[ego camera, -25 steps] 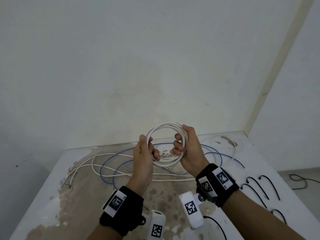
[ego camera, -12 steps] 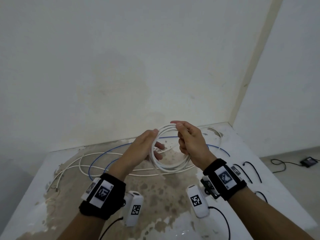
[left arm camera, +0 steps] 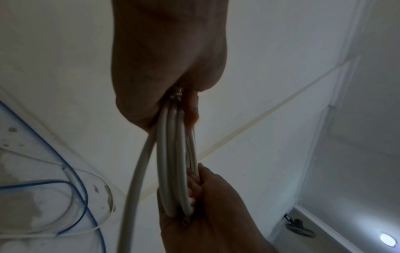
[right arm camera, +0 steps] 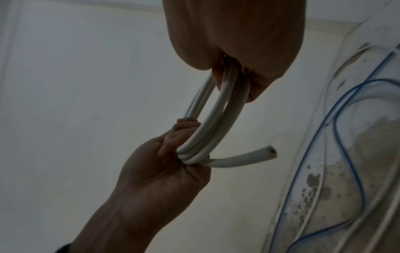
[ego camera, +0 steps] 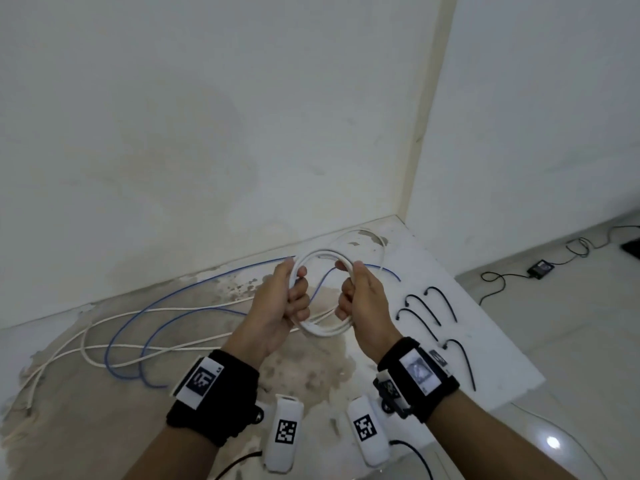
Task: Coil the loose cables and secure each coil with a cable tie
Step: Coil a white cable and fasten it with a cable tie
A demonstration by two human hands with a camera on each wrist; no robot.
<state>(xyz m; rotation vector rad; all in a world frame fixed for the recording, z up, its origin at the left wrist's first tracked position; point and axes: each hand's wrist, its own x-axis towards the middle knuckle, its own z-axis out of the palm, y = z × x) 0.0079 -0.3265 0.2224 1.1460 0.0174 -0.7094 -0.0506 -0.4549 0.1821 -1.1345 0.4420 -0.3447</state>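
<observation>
A coil of white cable hangs in the air above the table, held upright between both hands. My left hand grips its left side with fingers curled round the loops. On its right side my right hand does the same. The left wrist view shows the white coil running from my left palm to the right hand. In the right wrist view the coil has a cut end sticking out by the left hand. Several black cable ties lie to the right.
Loose white cable and a blue cable sprawl over the stained table to the left and behind the hands. The wall stands close behind. A black cord and adapter lie on the floor at right.
The head view has swung left, so the hands and coil sit more to the right. Both hands have regripped the coil, left and right sides, holding it more upright.
</observation>
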